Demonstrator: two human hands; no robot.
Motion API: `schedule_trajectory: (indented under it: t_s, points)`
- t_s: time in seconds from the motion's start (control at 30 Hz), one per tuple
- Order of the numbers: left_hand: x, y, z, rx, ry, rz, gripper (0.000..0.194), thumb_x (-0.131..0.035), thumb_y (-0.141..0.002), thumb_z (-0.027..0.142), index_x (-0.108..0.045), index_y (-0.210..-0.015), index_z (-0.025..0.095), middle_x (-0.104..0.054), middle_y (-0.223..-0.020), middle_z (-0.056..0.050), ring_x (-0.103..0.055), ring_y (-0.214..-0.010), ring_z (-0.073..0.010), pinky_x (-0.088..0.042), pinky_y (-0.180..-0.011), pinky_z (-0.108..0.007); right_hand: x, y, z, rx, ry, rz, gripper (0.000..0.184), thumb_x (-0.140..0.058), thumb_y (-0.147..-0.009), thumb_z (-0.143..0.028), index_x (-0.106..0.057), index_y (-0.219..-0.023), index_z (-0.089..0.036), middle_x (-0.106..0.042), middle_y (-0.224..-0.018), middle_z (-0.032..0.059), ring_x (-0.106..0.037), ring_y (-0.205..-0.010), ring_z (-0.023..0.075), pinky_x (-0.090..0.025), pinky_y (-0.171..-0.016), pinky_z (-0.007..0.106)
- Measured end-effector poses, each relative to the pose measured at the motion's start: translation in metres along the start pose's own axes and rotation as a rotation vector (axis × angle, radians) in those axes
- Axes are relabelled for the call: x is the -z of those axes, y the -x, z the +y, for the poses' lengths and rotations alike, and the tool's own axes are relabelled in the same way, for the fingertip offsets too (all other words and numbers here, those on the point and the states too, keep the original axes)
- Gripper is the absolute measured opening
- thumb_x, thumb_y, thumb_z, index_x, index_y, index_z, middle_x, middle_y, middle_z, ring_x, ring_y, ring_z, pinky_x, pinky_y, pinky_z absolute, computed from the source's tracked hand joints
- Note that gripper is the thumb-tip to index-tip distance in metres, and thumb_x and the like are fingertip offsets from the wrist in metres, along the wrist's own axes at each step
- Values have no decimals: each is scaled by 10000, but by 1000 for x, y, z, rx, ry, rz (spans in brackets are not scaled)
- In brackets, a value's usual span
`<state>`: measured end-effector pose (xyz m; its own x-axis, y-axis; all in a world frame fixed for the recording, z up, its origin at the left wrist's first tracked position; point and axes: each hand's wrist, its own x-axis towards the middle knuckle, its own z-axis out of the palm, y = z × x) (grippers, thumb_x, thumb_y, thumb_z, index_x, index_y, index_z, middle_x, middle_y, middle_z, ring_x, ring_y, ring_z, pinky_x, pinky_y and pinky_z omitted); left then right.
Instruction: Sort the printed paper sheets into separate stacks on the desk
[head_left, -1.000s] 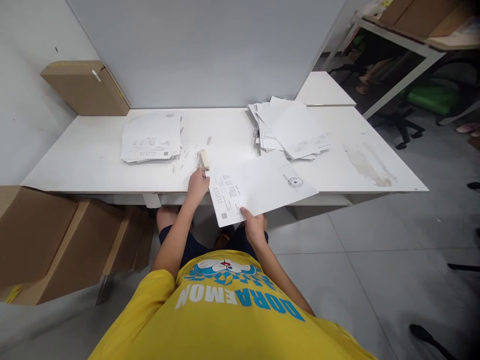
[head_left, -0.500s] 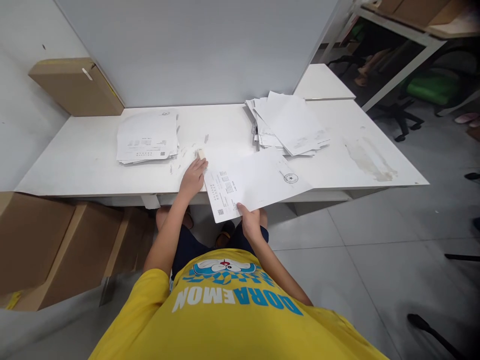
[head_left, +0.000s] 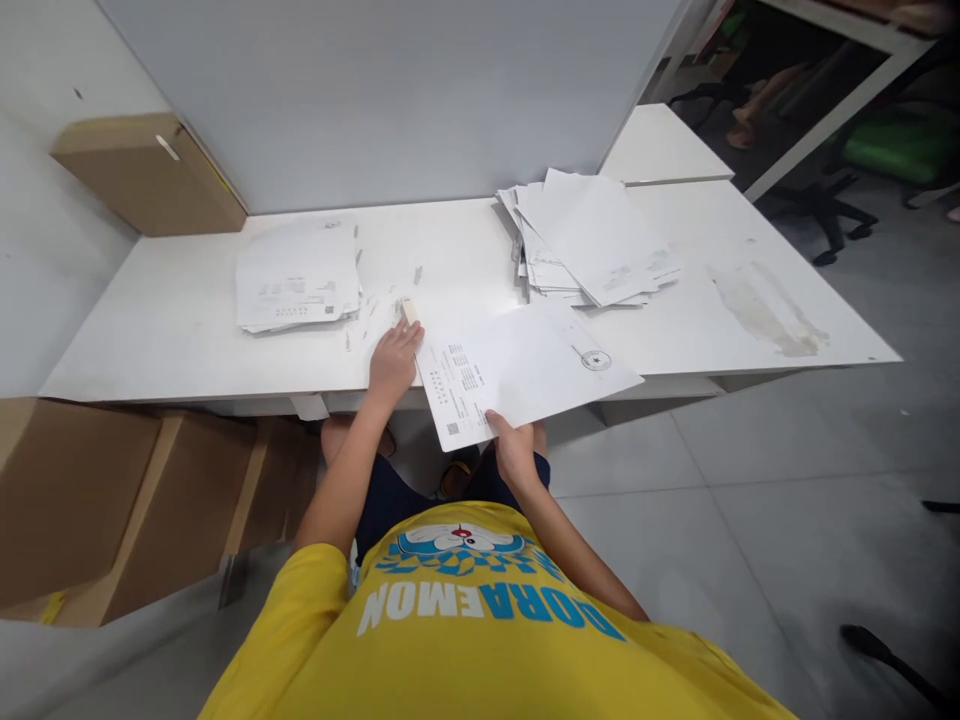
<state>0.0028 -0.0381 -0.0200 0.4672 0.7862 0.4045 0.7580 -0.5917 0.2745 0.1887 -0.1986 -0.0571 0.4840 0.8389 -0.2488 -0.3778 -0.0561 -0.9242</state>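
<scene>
A white printed sheet with a round black stamp lies angled at the front of the table, its near corner jutting past the edge. My right hand grips its near edge, thumb on top and the other fingers hidden below. At the sheet's left edge, my left hand has its fingers closed on a small cream-coloured block; whether it is an eraser I cannot tell. To the left lies a fairly neat paper stack. Behind the sheet on the right is a looser paper pile.
The white table stands against a grey panel. A cardboard box sits in its back left corner. More cardboard boxes stand at my left. Dark smudges and a brown stain mark the tabletop. At far right are a green chair and a person's foot.
The view has shifted slightly, so the table and papers appear a little to the right. Both hands keep nearly the same places on the sheet and block.
</scene>
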Motion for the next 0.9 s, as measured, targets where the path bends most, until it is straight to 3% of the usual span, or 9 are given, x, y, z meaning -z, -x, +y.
schedule_trajectory:
  t_s: [0.3,0.47,0.57,0.7,0.9]
  points:
    - [-5,6,-2,-4,50,28,531,-392,-863,31,-599,-1326,187,-581,-1424,-80,-421,-1433,-241,-440,-1133,-498,-1,8,-10,18,93,45,672,-762,-674,-392,-618,-1275,-126,-645,-1331,152,-592,-1274,296,-422,-1134,470]
    - [-3,12,-2,-17,116,70,546,-368,-880,39,-560,-1372,177,-550,-1460,-77,-413,-1440,-225,-440,-1153,-467,2,23,-35,51,181,125,604,-759,-683,-395,-653,-1208,-114,-711,-1206,146,-618,-1232,313,-463,-1093,489]
    - [0,15,-1,-37,164,80,536,-364,-890,55,-542,-1387,149,-538,-1470,-101,-434,-1427,-212,-429,-1169,-437,10,13,-60,83,168,158,535,-785,-662,-359,-674,-1133,-132,-735,-1133,129,-656,-1170,312,-502,-1055,492]
    - [5,14,-1,-25,220,95,513,-387,-873,74,-588,-1334,177,-554,-1456,-84,-479,-1394,-198,-431,-1170,-434,5,-46,-95,216,46,212,452,-773,-662,-274,-656,-1086,-171,-719,-1123,107,-671,-1140,252,-517,-1052,438]
    - [11,9,1,59,230,108,461,-429,-868,103,-634,-1268,202,-581,-1431,-64,-540,-1336,-205,-455,-1145,-442,-45,-196,-129,283,-139,235,469,-468,-812,-199,-542,-1275,-183,-670,-1187,83,-630,-1214,231,-574,-951,474]
